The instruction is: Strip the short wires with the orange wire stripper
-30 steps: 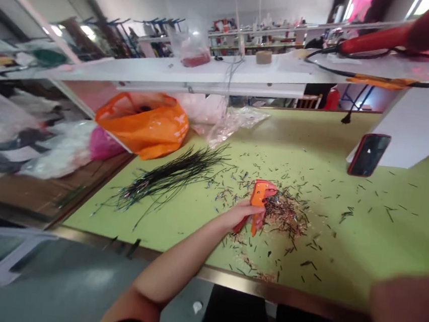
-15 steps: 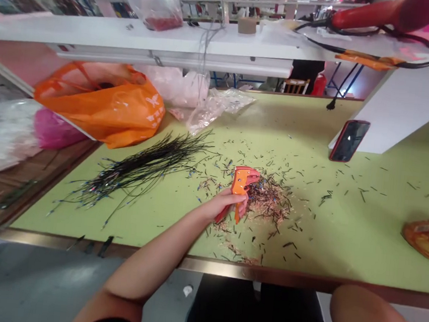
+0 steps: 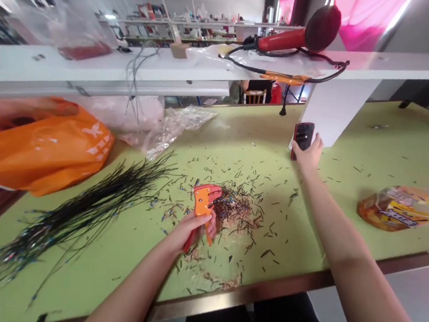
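Observation:
My left hand (image 3: 196,226) is closed round the handles of an orange and red wire stripper (image 3: 203,200), its head beside a pile of black wire scraps and copper strands (image 3: 238,206). Farther right, my right hand (image 3: 309,152) has its thumb and fingers round the lower part of a dark phone with a red edge (image 3: 303,135), which leans upright against the white shelf support. A bundle of long black wires (image 3: 88,207) with small blue ends lies to the left on the green table (image 3: 135,270).
An orange bag (image 3: 49,147) and clear plastic (image 3: 168,131) lie at the back left. A bottle with a yellow cap (image 3: 395,208) lies at the right. Above, a white shelf (image 3: 192,73) carries a red heat-gun-like tool (image 3: 287,39); a plug (image 3: 283,111) hangs below.
My right hand has come into view and reached the phone. The view has turned to the right, bringing in the whole bottle. My left hand still holds the wire stripper beside the scraps.

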Demonstrator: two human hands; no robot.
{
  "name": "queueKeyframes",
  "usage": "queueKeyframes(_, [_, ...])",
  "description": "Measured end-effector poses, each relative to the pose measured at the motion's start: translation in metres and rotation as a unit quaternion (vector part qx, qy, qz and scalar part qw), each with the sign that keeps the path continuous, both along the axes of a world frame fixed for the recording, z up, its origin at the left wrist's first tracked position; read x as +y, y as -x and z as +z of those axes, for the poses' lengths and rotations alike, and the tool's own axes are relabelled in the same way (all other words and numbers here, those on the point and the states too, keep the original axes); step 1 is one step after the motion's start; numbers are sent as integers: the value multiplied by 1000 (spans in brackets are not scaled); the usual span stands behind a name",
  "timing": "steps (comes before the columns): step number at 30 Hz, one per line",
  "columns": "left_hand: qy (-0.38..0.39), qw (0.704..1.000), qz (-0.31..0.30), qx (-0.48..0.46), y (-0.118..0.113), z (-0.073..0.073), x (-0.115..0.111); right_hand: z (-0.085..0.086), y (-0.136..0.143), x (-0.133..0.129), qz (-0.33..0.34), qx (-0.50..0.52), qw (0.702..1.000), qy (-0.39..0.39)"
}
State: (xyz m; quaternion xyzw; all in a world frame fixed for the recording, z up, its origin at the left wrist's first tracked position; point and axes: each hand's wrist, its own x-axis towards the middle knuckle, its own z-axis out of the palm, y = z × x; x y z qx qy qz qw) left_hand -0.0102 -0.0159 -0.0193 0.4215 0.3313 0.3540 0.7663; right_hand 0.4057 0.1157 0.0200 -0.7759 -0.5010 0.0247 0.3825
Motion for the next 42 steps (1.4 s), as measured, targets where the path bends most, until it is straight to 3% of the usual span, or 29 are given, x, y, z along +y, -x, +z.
queueKeyframes(8, [15, 1000, 6, 21, 2, -1, -1, -40, -9, 41, -95, 70, 993, -11])
queueKeyframes(16, [19, 1000, -10, 21, 10, -9, -3, -56, -19, 53, -92, 99, 989, -58])
queueKeyframes(22, [15, 1000, -6, 18, 10, -11, -2, -50, -14, 42, -71, 90, 993, -13])
queueKeyframes(27, [11, 1000, 2, 2, 9, -6, -1, -43, -15, 12, -48, 34, 998, 12])
queueKeyframes(31, [11, 1000, 0, 5, 8, -6, -1, -50, -6, -10, -23, -31, 993, 110])
queueKeyframes(34, [11, 1000, -2, 7, 7, -8, -1, -54, 2, -9, -16, -71, 983, 170])
queueKeyframes(36, [14, 1000, -3, 6, 6, -8, -1, -49, 6, 0, -16, -91, 982, 166])
queueKeyframes(42, [13, 1000, 7, 6, 5, -6, -1, -22, 3, 23, -7, -123, 991, 56])
